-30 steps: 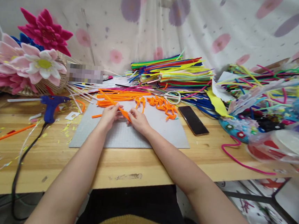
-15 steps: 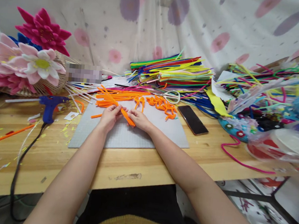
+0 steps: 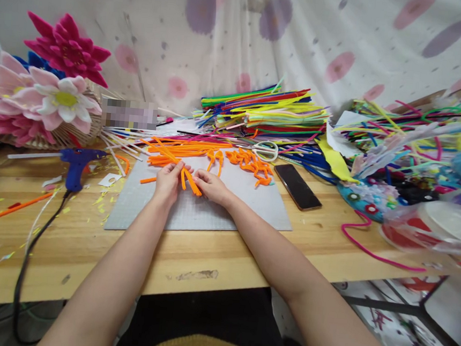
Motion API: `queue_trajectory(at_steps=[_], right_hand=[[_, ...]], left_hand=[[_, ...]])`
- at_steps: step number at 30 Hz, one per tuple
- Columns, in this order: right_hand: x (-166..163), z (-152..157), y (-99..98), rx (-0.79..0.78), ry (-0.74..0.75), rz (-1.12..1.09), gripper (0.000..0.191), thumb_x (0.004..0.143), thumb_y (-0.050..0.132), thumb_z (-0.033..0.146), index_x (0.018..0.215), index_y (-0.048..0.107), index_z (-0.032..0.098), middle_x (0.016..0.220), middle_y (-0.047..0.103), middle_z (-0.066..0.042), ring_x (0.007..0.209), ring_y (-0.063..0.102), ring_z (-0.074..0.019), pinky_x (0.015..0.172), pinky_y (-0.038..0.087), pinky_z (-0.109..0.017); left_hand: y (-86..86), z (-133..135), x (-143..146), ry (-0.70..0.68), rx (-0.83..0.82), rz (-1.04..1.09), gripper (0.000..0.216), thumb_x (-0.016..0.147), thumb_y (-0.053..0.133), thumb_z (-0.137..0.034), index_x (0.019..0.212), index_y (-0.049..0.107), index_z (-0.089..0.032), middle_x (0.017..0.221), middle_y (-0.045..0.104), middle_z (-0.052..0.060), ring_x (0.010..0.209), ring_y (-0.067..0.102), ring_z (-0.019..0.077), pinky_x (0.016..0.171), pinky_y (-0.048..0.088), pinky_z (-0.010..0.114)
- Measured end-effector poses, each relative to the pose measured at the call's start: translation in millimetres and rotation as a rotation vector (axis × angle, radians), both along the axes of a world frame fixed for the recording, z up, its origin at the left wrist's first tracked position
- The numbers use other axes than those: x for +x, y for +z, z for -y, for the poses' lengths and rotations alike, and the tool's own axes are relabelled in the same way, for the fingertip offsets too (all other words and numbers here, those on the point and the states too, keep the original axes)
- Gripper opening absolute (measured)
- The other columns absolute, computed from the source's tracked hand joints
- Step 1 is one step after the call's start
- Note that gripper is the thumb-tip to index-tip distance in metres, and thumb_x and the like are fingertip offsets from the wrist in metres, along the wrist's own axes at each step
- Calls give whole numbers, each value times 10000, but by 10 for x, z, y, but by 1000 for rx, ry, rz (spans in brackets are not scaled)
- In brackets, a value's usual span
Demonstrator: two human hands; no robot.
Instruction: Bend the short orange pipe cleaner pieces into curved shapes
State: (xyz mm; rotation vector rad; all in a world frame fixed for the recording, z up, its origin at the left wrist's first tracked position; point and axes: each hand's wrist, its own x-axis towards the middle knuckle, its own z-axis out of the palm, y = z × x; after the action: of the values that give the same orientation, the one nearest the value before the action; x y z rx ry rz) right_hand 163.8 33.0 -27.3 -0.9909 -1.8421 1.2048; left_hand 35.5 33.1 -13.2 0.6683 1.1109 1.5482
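Over the grey mat [image 3: 210,214], my left hand [image 3: 169,181] is closed around a small bundle of orange pipe cleaners [image 3: 189,180]. Their near ends fan apart below the fingers, and their far ends cross up to the left. Close by on the right, my right hand [image 3: 210,186] pinches the bundle's right side near the lower ends; the exact grip is partly hidden. Behind the hands, straight orange pipe cleaners [image 3: 192,147] lie in a pile. Bent, wavy orange pieces [image 3: 247,162] rest at the mat's back right.
A blue glue gun [image 3: 75,167] with a black cord stands left of the mat. Scissors [image 3: 265,150] lie behind it, and a phone [image 3: 297,185] on its right. Coloured pipe cleaners [image 3: 268,111] are heaped at the back. Fuzzy flowers [image 3: 63,96] stand at far left.
The near ends of the orange bundle have spread apart, with one strand now splitting off to the left. Both hands have stayed nearly in place.
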Motion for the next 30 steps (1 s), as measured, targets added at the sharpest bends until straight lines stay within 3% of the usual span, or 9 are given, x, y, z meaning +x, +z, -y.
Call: queue_trajectory(at_steps=[5,8,14,19,22,30], right_hand=[[8,-4,-40,-11,-109,-17,75,785,425,260,832,403,206,600,482,70,524,448,-81,521,340,-194],[20,25,9,47,-135,30,121,788,406,233,909,405,219,631,498,70,547,458,-85,545,346,-200],[13,124,147,205,-80,300,254,767,503,423,879,480,196,749,547,27,653,483,-103,613,354,-227],[-19,79,102,265,-54,338,312,884,316,383,951,556,196,948,600,-30,866,530,-130,766,376,-252],[-30,48,57,258,-63,331,329,891,308,382,1002,571,217,1006,604,-37,930,531,-145,803,371,-264],[-65,144,110,443,-99,412,347,890,326,360,783,609,190,820,612,-33,790,523,-127,681,339,-233]], left_hand=[[32,20,-5,-37,16,-100,178,655,665,-243,705,540,-127,623,636,29,611,642,145,603,507,261],[47,31,10,-4,37,-158,188,647,666,-241,691,521,-130,600,630,25,582,637,148,590,504,270],[18,11,28,54,36,-173,206,629,667,-252,653,496,-140,586,629,15,524,610,126,540,486,242],[-25,-4,15,16,44,-170,201,629,671,-274,670,537,-130,592,632,17,522,592,103,518,455,200],[-18,-5,3,-36,11,-126,195,666,649,-297,707,562,-127,611,635,21,500,581,100,486,434,195],[80,-21,-41,27,-72,40,90,765,562,-174,709,577,-104,630,630,39,558,610,100,556,456,201]])
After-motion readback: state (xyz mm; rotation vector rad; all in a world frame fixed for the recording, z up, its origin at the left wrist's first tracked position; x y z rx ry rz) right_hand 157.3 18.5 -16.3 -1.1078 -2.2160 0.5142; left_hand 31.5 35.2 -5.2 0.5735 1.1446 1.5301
